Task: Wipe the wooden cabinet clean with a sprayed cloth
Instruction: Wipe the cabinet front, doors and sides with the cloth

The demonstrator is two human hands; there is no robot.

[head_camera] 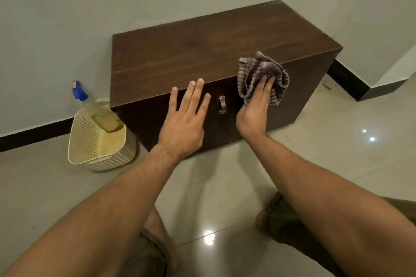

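Observation:
A low dark wooden cabinet (202, 51) stands against the wall, with a metal handle (222, 104) on its front. My right hand (256, 107) presses a crumpled striped cloth (263, 76) against the top front edge of the cabinet, right of the handle. Left of the handle, my left hand (185, 121) lies flat with spread fingers on the cabinet's front, fingertips at the top edge. A spray bottle (94, 107) with a blue nozzle and yellowish liquid leans in a cream basket (90, 148) on the floor, left of the cabinet.
Glossy pale floor tiles (225, 186) stretch in front of the cabinet. My knees are on the floor at the bottom of the view. A black skirting board (346, 83) runs along the walls, with a wall corner at the right.

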